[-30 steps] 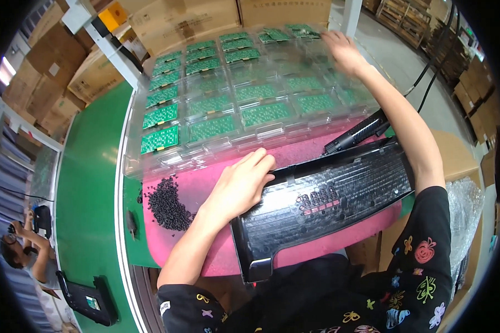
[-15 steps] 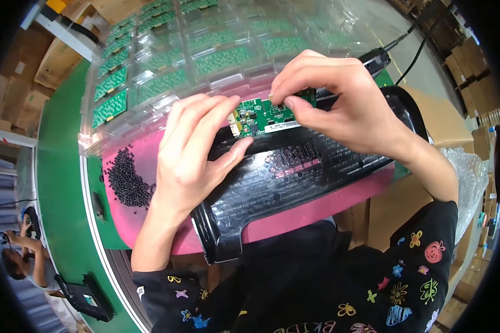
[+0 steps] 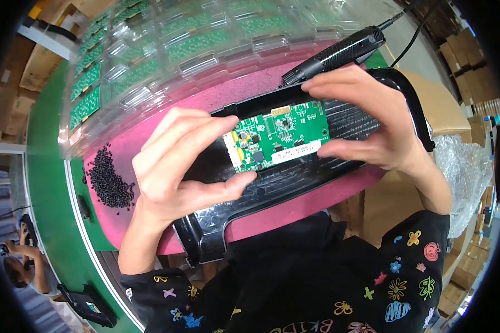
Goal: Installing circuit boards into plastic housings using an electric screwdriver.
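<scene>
My left hand [image 3: 178,161] pinches a green circuit board [image 3: 294,133] at its left end, fingertips at the upper edge and thumb at the lower. White and yellow connectors line that end, and a white label strip runs along the near edge. At the board's right end my right hand [image 3: 378,122] is spread open, its thumb beside the lower right corner and its fingertips apart from the upper edge. The board is over a long black plastic housing [image 3: 261,191], which lies on a pink mat [image 3: 294,216].
A black electric screwdriver [image 3: 339,53] with a cord lies beyond the housing. Clear plastic trays [image 3: 205,61] of green boards stand at the back. A pile of small black screws [image 3: 110,177] is at the left. Another person [image 3: 30,261] sits at far left. Bubble wrap [image 3: 461,183] hangs at right.
The board has tilted flatter, showing its full face. My right fingers have left its upper edge and spread apart. The view has shifted, bringing the whole screwdriver into sight.
</scene>
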Demonstrator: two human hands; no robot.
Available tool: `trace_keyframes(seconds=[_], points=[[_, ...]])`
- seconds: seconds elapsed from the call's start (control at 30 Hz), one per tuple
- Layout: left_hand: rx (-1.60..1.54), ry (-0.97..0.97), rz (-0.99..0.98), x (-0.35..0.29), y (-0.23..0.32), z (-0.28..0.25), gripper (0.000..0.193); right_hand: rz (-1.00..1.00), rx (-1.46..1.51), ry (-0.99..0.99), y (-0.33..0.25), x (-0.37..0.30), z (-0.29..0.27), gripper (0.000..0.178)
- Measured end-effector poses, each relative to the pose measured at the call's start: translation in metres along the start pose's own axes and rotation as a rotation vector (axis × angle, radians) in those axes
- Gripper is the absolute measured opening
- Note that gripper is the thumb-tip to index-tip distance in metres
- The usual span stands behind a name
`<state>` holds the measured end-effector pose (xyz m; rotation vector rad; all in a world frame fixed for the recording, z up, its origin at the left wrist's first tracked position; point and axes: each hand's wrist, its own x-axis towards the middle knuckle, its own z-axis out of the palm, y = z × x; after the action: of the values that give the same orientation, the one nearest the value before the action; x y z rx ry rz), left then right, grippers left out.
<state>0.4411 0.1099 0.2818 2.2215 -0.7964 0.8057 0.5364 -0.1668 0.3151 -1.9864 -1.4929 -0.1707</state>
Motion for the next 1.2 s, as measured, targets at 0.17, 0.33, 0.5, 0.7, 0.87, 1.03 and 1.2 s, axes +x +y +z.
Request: trace_keyframes(seconds=[0.17, 0.33, 0.5, 0.7, 0.87, 1.03, 1.2], points=[[-0.069, -0.047, -0.104, -0.009, 0.003, 0.009, 0.056, 0.047, 0.033, -0.034, 0.01, -0.019, 0.012, 0.066], [-0.14, -0.359, -0.437, -0.007, 0.012, 0.009, 0.054, 0.164, 0.214, -0.069, 0.023, -0.033, 0.032, 0.061], [-0.064, -0.427, -0.445, -0.009, 0.012, 0.014, 0.048, 0.202, 0.226, -0.112, 0.027, -0.038, 0.043, 0.063], [-0.03, -0.507, -0.421, -0.005, 0.012, 0.016, 0.047, 0.188, 0.174, -0.12, 0.026, -0.037, 0.045, 0.056], [0.004, -0.52, -0.387, -0.005, 0.011, 0.018, 0.049, 0.199, 0.163, -0.117, 0.025, -0.037, 0.044, 0.055], [-0.001, -0.539, -0.416, -0.004, 0.012, 0.017, 0.051, 0.195, 0.15, -0.122, 0.025, -0.036, 0.045, 0.056], [0.009, -0.557, -0.444, -0.005, 0.013, 0.015, 0.053, 0.203, 0.159, -0.14, 0.024, -0.035, 0.043, 0.058]])
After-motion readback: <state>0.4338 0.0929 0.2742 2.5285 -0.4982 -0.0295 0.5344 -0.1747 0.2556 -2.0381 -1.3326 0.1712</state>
